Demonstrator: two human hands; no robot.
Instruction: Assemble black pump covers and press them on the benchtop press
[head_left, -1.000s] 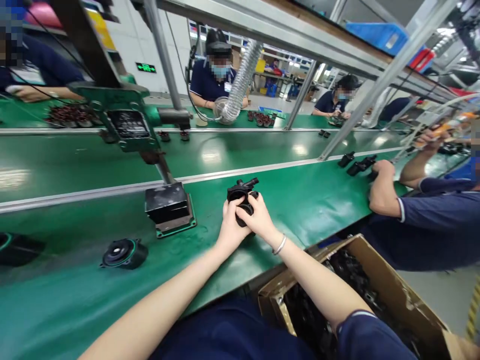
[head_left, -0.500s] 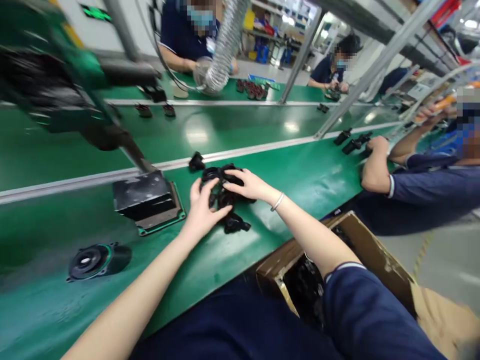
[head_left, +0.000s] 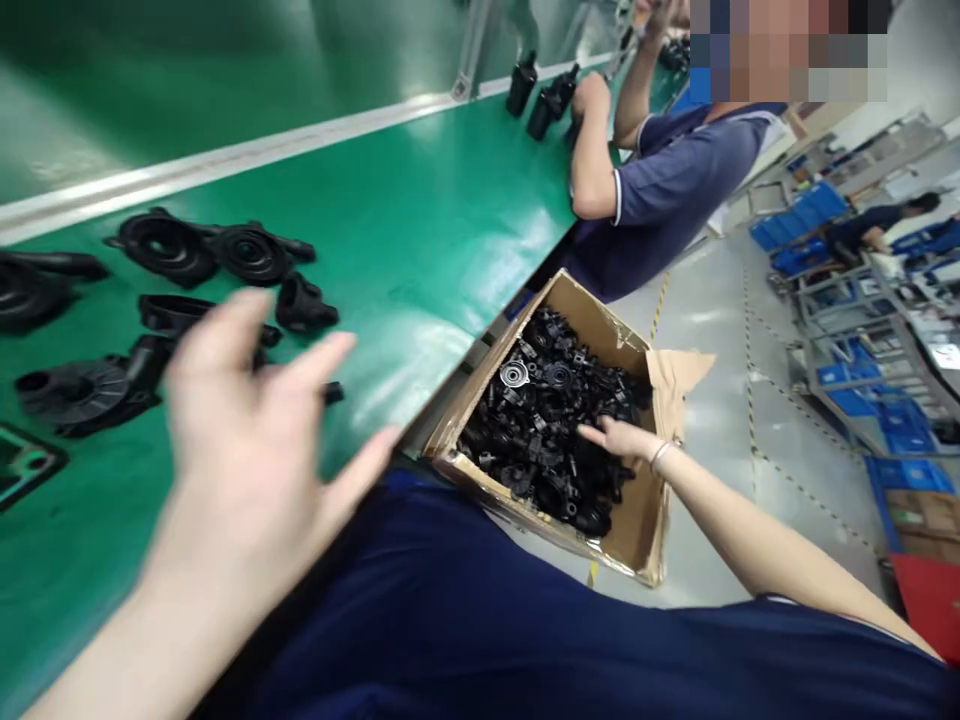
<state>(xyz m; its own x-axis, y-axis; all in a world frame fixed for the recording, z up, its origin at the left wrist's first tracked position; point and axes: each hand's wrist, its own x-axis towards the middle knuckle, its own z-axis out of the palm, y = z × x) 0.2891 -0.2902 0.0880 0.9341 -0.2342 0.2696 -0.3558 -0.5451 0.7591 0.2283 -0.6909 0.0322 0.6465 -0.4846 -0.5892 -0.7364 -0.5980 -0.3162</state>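
Observation:
My left hand (head_left: pixel 247 440) hovers open over the near edge of the green conveyor belt (head_left: pixel 420 220), fingers spread, blurred by motion, holding nothing. Just beyond it lie several black plastic housings (head_left: pixel 217 250) on the belt. My right hand (head_left: pixel 619 440) reaches down into a cardboard box (head_left: pixel 637 520) beside my seat, fingers resting on the pile of black plastic parts (head_left: pixel 547 420) inside. Its fingers look extended and I see nothing gripped in them.
A co-worker in a dark blue shirt (head_left: pixel 675 170) sits to the right at the belt, a hand by several black cylindrical parts (head_left: pixel 544 95). Blue crates and racks (head_left: pixel 840 300) stand on the grey floor at far right.
My view has swung down and right. Both hands let go of the black housings on the belt. My right hand moved into the box; my left lifted back toward me.

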